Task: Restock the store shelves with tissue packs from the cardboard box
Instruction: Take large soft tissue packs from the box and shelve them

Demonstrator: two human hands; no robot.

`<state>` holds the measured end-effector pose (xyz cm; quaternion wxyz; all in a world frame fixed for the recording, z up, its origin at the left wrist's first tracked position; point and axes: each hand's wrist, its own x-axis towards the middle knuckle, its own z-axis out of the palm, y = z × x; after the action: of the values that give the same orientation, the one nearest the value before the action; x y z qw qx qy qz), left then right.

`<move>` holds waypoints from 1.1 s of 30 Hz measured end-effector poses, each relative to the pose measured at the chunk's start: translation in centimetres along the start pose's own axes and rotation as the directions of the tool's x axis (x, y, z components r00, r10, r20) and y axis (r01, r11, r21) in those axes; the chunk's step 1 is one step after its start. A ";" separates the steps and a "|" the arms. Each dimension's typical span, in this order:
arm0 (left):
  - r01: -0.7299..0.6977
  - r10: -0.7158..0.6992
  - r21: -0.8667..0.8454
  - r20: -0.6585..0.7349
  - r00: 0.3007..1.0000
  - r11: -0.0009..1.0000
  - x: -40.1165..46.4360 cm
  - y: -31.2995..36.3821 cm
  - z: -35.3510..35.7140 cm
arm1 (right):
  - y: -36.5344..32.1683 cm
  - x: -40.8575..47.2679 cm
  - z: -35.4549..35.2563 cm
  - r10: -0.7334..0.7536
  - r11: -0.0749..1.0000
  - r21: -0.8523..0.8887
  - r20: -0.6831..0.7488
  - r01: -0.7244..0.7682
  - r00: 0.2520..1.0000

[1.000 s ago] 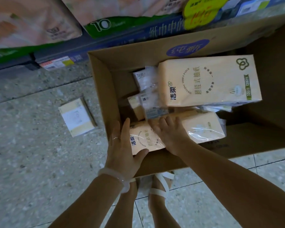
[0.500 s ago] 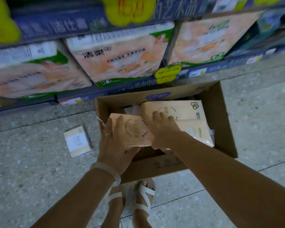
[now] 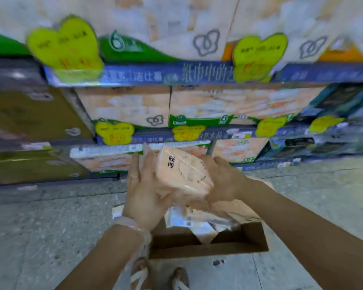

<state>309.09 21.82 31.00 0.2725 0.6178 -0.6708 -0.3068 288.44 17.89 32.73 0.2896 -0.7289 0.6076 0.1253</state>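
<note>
Cardboard box [image 3: 254, 239] sits below tissue pack [image 3: 182, 170], shelves [image 3: 176, 74] beyond.

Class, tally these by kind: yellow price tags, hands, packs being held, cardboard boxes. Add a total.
Yellow tags: 6
Hands: 2, left hand and right hand
Held pack: 1
Box: 1
Total: 10

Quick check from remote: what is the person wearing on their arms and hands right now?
Both forearms are bare, no sleeves or gloves in view. The left hand has a thin ring on one of its fingers, and a pale translucent bangle sits at that wrist. The right hand shows no jewellery.
</note>
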 end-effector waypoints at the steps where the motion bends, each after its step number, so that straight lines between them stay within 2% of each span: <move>1: -0.018 0.018 0.003 -0.043 0.999 1.000 -0.6 0.7 -2.0 | -1.3 -1.1 -1.6 -0.009 1.000 0.005 -0.018 0.009 1.000; 5: -0.113 0.127 0.079 -0.213 0.969 0.990 -2.9 1.9 -9.9 | -7.4 -4.1 -7.2 -0.082 0.996 0.016 -0.076 0.084 0.994; 9: -0.065 0.104 0.137 -0.301 0.948 0.988 -5.7 0.9 -17.5 | -15.5 -5.6 -11.3 -0.176 0.984 -0.008 -0.127 0.176 0.976; 12: -0.002 0.057 0.147 -0.368 0.928 0.989 -8.2 -0.6 -23.0 | -22.7 -6.0 -13.1 -0.300 0.954 -0.055 -0.148 0.295 0.942; 16: 0.054 0.043 0.206 -0.441 0.896 0.977 -12.4 -4.2 -31.1 | -33.8 -6.6 -13.4 -0.398 0.917 -0.089 -0.115 0.389 0.910; 19: 0.156 -0.031 0.218 -0.488 0.872 0.963 -16.3 -7.3 -37.9 | -43.0 -7.1 -12.8 -0.453 0.889 -0.124 -0.107 0.440 0.885; 23: 0.224 -0.002 0.312 -0.579 0.815 0.923 -21.5 -12.0 -46.9 | -54.4 -7.9 -11.7 -0.544 0.834 -0.165 -0.088 0.527 0.834; 28: 0.295 -0.031 0.266 -0.692 0.721 0.918 -25.1 -16.0 -55.8 | -65.9 -7.9 -11.6 -0.644 0.763 -0.171 -0.102 0.624 0.759; 31: 0.287 -0.038 0.231 -0.715 0.698 0.930 -25.4 -17.7 -59.6 | -71.6 -7.2 -12.5 -0.672 0.736 -0.188 -0.076 0.651 0.737; 33: 0.335 -0.079 0.211 -0.731 0.678 0.918 -25.2 -19.4 -62.2 | -75.1 -6.4 -13.6 -0.684 0.721 -0.206 -0.052 0.662 0.728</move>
<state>370.45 41.37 58.04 0.3655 0.7967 -0.4794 0.0415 356.65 22.34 67.27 0.2127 -0.9283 0.3044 0.0183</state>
